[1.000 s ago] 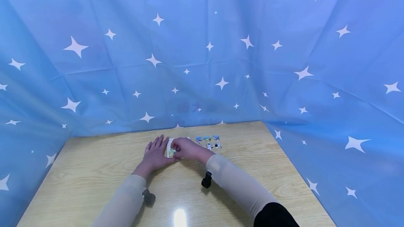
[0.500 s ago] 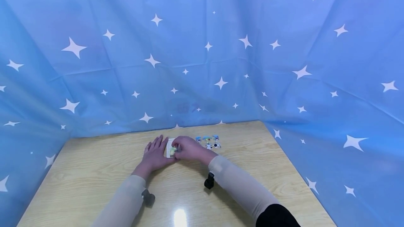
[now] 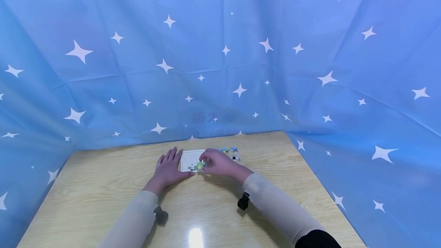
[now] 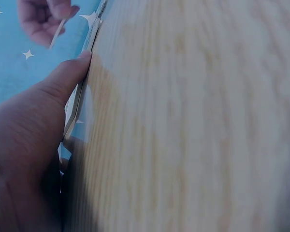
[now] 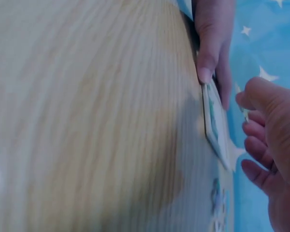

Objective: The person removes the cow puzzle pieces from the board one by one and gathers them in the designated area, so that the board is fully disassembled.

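A white puzzle board (image 3: 189, 157) lies toward the back of the table, with green and white pieces along its near edge. My left hand (image 3: 167, 171) rests at its left side, fingers straight and spread, the thumb (image 4: 70, 72) touching the near edge. Above the board's right part, my right hand (image 3: 222, 163) pinches a green and yellow puzzle piece (image 3: 200, 165) between thumb and fingers. The right wrist view shows this piece (image 5: 243, 106) held edge-on, apart from the board. The right hand hides the board's right end.
Several loose puzzle pieces (image 3: 234, 154) lie right of the board, partly behind the right hand. A wooden table (image 3: 113, 190) extends around, with a blue star-patterned curtain (image 3: 193, 114) along its back and sides.
The right hand has moved rightward with the puzzle piece, uncovering more of the board and the pieces along its near edge. It now covers some loose pieces. The left hand keeps its place.
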{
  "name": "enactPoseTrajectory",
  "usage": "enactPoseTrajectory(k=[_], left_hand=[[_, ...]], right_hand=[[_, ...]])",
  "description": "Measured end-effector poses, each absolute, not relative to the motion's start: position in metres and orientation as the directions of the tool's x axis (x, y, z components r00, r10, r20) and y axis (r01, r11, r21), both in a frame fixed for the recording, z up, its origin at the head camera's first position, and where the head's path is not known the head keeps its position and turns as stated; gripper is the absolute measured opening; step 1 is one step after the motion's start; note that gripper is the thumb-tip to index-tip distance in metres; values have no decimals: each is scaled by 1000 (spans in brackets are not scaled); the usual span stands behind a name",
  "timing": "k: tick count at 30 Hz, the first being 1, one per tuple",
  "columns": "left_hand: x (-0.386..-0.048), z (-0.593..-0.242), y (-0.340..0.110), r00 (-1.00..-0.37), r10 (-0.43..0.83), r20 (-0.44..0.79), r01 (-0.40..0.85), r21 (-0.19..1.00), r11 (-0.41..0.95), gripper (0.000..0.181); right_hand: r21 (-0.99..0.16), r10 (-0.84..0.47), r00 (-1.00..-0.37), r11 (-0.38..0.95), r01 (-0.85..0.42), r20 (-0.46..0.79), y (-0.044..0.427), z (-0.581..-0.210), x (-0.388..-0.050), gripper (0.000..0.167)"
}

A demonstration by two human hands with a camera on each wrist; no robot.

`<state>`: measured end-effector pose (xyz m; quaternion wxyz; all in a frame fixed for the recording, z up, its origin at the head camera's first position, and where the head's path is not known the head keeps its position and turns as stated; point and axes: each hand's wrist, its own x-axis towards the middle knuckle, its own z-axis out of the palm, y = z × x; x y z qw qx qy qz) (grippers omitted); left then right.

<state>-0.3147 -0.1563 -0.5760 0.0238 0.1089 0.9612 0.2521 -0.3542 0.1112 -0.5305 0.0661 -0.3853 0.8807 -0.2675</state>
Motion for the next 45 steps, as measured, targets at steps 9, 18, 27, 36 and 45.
enactPoseTrajectory(k=[9, 18, 27, 36, 45], left_hand=[[-319, -588, -162, -971, 233, 56, 229, 499, 836, 123], [-322, -594, -161, -970, 237, 60, 235, 497, 835, 126], [-320, -588, -159, -974, 226, 30, 212, 485, 848, 123], [-327, -602, -162, -973, 226, 47, 220, 482, 848, 129], [-318, -583, -158, -975, 223, 7, 198, 491, 849, 125]], right_hand=[[-517, -683, -725, 590, -620, 91, 143, -539, -347, 31], [-526, -648, -755, 612, -591, 94, 163, -545, -339, 31], [-503, -641, -762, 630, -592, 94, 172, -546, -338, 31], [-499, -647, -756, 625, -600, 98, 176, -549, -339, 25], [-472, -644, -761, 649, -596, 75, 175, -551, -338, 28]])
